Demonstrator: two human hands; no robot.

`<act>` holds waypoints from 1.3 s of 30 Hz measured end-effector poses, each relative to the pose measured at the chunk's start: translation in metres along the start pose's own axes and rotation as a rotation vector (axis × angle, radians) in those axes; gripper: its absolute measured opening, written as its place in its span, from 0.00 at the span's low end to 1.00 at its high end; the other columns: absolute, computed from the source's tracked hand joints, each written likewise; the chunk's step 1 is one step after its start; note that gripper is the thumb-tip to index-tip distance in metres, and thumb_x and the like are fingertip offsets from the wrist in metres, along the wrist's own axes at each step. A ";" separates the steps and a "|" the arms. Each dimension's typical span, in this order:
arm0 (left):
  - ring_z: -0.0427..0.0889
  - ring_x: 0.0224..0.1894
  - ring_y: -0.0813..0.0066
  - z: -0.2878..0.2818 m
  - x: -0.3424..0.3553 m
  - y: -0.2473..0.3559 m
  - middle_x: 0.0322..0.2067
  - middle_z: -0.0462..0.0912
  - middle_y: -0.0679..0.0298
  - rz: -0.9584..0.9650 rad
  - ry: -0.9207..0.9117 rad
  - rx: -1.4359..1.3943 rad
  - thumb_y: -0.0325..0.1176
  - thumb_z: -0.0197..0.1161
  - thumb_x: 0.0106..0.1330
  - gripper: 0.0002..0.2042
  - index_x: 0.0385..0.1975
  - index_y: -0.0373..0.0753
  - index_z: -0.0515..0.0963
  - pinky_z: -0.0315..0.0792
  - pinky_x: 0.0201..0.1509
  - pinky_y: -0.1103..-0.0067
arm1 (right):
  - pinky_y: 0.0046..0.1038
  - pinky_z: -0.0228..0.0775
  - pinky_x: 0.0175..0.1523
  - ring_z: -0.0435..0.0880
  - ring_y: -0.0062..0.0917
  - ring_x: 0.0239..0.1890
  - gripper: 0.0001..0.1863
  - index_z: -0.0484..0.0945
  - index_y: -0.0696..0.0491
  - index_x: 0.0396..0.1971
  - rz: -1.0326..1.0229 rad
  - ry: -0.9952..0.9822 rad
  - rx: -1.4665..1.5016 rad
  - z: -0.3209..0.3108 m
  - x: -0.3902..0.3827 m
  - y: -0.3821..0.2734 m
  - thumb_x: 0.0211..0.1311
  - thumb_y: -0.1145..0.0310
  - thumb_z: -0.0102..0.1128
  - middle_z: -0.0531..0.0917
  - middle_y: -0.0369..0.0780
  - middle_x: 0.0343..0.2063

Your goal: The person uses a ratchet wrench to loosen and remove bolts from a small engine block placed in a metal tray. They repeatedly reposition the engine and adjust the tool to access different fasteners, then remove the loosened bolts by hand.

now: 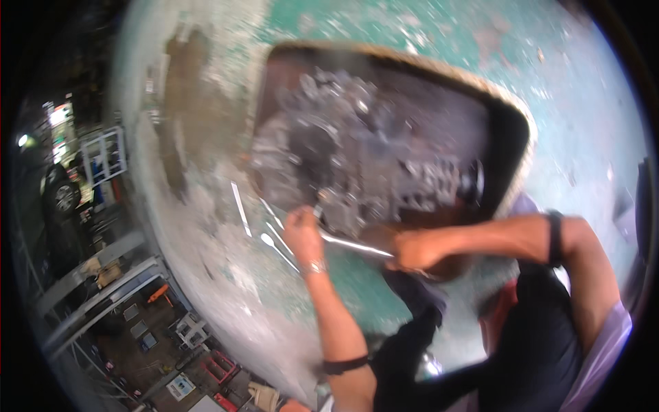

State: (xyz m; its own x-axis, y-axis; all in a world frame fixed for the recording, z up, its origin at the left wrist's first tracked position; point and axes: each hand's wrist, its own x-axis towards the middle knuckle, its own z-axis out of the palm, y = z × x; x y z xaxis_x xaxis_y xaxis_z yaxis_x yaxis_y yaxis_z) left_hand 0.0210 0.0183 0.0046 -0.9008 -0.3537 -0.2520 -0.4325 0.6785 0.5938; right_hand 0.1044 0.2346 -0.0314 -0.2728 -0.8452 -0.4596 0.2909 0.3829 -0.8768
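Observation:
My right hand (419, 248) is closed around the near end of a long shiny metal wrench (358, 245). Its bar runs left toward my left hand (302, 237), whose bent fingers close at the far end, by the edge of a metal mechanical assembly (343, 172). Blur and the fingers hide the wrench's head, so its exact type is unclear. The greyish assembly, with many gears and housings, lies in a large dark tub (439, 110) with a worn, pale rim.
Left of my left hand, a thin metal bar (241, 209) and a spanner (280, 250) lie on the stained green floor (226, 275). Farther left are a metal rack (103, 292), a tool area (144, 343) and a vehicle wheel (65, 198). My dark-trousered legs (528, 343) are close to the tub.

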 end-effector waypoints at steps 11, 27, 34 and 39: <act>0.72 0.16 0.74 0.012 0.002 -0.002 0.20 0.77 0.65 -0.241 0.133 -0.374 0.29 0.63 0.56 0.05 0.26 0.34 0.81 0.63 0.16 0.78 | 0.45 0.75 0.38 0.83 0.50 0.31 0.17 0.81 0.59 0.33 -0.107 0.624 -0.335 -0.042 -0.055 -0.038 0.62 0.59 0.54 0.83 0.53 0.25; 0.71 0.12 0.71 0.010 0.003 0.010 0.16 0.75 0.59 -0.458 0.113 -0.570 0.27 0.62 0.53 0.05 0.24 0.31 0.80 0.62 0.10 0.74 | 0.44 0.73 0.46 0.83 0.48 0.40 0.18 0.83 0.58 0.34 -0.113 0.524 -0.479 -0.077 -0.074 -0.069 0.64 0.58 0.52 0.84 0.52 0.33; 0.81 0.20 0.63 0.013 0.000 0.003 0.20 0.83 0.54 -0.022 0.159 0.067 0.30 0.62 0.54 0.08 0.24 0.29 0.80 0.75 0.29 0.70 | 0.46 0.75 0.40 0.83 0.50 0.32 0.23 0.77 0.55 0.44 0.002 0.504 -0.322 -0.008 -0.037 -0.015 0.65 0.50 0.52 0.83 0.53 0.28; 0.85 0.28 0.59 0.010 -0.008 0.003 0.23 0.84 0.52 0.176 0.089 0.281 0.33 0.64 0.55 0.09 0.26 0.32 0.81 0.76 0.34 0.70 | 0.44 0.74 0.41 0.84 0.45 0.35 0.18 0.79 0.57 0.36 -0.053 0.312 -0.164 0.058 0.045 0.033 0.64 0.55 0.54 0.83 0.52 0.30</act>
State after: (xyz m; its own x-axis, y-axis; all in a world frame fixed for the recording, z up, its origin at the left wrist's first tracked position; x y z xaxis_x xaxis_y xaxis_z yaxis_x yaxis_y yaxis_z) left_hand 0.0266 0.0296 0.0010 -0.9610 -0.2617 -0.0896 -0.2758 0.8807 0.3851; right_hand 0.1548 0.1874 -0.0729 -0.5582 -0.7206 -0.4113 0.1246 0.4173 -0.9002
